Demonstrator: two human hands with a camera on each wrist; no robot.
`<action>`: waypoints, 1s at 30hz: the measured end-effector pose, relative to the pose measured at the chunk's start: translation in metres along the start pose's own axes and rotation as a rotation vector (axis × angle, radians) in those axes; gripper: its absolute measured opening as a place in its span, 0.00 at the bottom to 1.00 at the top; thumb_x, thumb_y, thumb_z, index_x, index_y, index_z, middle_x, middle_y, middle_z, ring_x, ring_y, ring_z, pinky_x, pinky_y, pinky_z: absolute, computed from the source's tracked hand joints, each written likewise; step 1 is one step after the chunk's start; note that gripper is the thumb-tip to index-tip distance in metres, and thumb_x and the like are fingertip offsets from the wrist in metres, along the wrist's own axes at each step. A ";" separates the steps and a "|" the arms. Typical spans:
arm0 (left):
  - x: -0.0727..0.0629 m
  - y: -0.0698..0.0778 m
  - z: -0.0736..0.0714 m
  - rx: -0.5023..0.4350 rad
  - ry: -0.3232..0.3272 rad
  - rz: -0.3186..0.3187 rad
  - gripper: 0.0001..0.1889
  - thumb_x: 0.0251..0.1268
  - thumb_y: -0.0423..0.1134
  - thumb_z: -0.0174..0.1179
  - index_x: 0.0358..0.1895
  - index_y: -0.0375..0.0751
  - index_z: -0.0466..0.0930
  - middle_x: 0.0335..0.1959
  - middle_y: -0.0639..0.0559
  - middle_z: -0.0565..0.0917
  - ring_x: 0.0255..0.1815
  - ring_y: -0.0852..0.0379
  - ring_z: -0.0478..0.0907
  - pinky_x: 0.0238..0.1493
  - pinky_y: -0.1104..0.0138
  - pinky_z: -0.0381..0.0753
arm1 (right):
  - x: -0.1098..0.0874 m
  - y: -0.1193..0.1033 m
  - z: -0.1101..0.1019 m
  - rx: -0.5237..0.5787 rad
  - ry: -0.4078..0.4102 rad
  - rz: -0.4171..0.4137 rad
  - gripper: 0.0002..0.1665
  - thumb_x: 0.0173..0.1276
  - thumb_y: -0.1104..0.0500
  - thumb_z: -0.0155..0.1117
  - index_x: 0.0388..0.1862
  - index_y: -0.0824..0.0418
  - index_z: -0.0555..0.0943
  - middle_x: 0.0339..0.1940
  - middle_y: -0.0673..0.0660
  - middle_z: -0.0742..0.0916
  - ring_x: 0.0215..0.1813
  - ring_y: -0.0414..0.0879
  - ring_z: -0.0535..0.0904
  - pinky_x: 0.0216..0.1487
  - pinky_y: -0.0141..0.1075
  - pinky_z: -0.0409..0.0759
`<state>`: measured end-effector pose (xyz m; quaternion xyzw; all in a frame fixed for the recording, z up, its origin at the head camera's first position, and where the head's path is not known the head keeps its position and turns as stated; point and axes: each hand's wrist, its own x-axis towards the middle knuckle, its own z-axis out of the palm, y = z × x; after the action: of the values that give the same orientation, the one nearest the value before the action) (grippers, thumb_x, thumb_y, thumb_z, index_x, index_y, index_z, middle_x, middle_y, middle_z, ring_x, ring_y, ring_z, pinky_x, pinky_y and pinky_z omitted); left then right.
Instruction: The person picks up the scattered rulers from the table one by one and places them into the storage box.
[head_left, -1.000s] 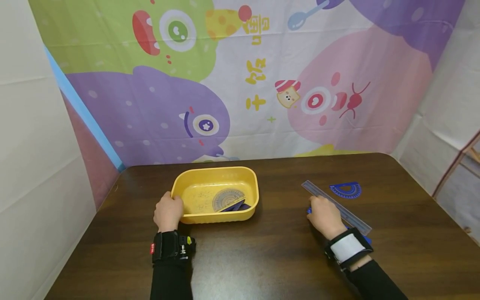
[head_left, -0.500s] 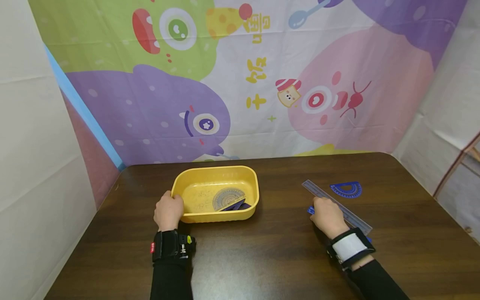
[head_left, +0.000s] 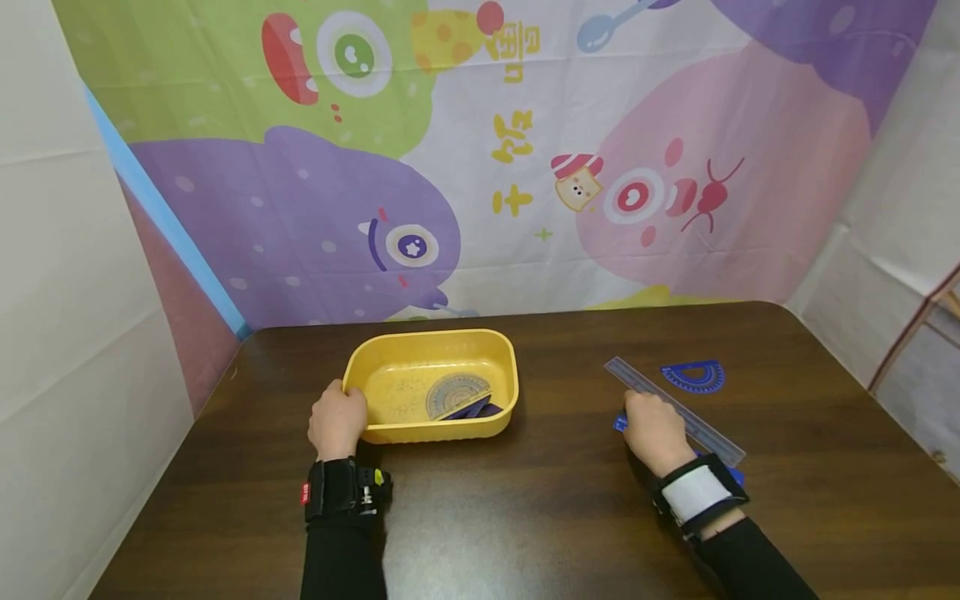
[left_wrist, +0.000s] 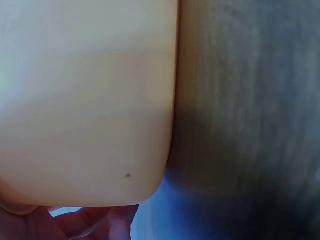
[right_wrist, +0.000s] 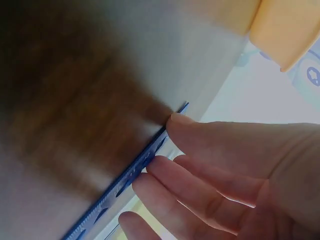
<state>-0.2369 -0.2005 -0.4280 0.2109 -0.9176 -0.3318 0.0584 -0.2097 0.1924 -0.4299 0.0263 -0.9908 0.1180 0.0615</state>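
Note:
My left hand (head_left: 337,421) grips the left end of a yellow plastic basin (head_left: 431,432), fingers curled at its wall. In the left wrist view the basin's pale side (left_wrist: 90,125) fills much of the picture, with fingertips (left_wrist: 122,220) beneath its edge. On the right, my right hand (head_left: 657,433) pinches a blue ruler with cut-outs (right_wrist: 107,195) between thumb and fingers. Most of this ruler is hidden under the hand in the head view; its left end (head_left: 620,423) shows. A clear ruler (head_left: 701,432) lies slantwise just beyond the hand.
A blue protractor (head_left: 693,377) lies behind the clear ruler. Inside the basin are a clear protractor (head_left: 456,395) and dark blue pieces (head_left: 480,409). The brown table (head_left: 480,525) meets a cartoon-printed cloth (head_left: 517,267) at the back.
My right hand has shifted slightly to the right at the blue ruler. My left hand stays on the basin, and the other pieces lie as before.

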 end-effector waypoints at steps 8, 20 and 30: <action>0.000 0.002 -0.001 0.000 -0.010 -0.013 0.19 0.66 0.42 0.35 0.50 0.34 0.69 0.42 0.34 0.76 0.37 0.39 0.73 0.34 0.51 0.69 | 0.000 -0.002 0.001 -0.070 0.042 -0.102 0.05 0.48 0.74 0.58 0.23 0.67 0.74 0.24 0.66 0.82 0.24 0.62 0.78 0.20 0.51 0.73; -0.001 0.000 -0.002 -0.002 -0.005 -0.013 0.19 0.66 0.42 0.35 0.50 0.34 0.69 0.43 0.33 0.76 0.38 0.38 0.73 0.35 0.49 0.69 | 0.002 -0.005 -0.002 -0.092 0.022 -0.114 0.03 0.50 0.70 0.59 0.19 0.68 0.77 0.22 0.66 0.83 0.24 0.62 0.79 0.21 0.50 0.74; -0.001 -0.001 0.000 -0.006 0.004 0.007 0.19 0.66 0.42 0.35 0.49 0.34 0.70 0.41 0.34 0.77 0.36 0.39 0.74 0.33 0.51 0.69 | 0.002 -0.010 0.000 -0.095 0.117 -0.093 0.04 0.50 0.71 0.59 0.18 0.68 0.78 0.21 0.69 0.82 0.22 0.63 0.78 0.20 0.51 0.74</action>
<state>-0.2362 -0.2007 -0.4282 0.2080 -0.9173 -0.3338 0.0620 -0.2113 0.1825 -0.4271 0.0626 -0.9876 0.0693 0.1261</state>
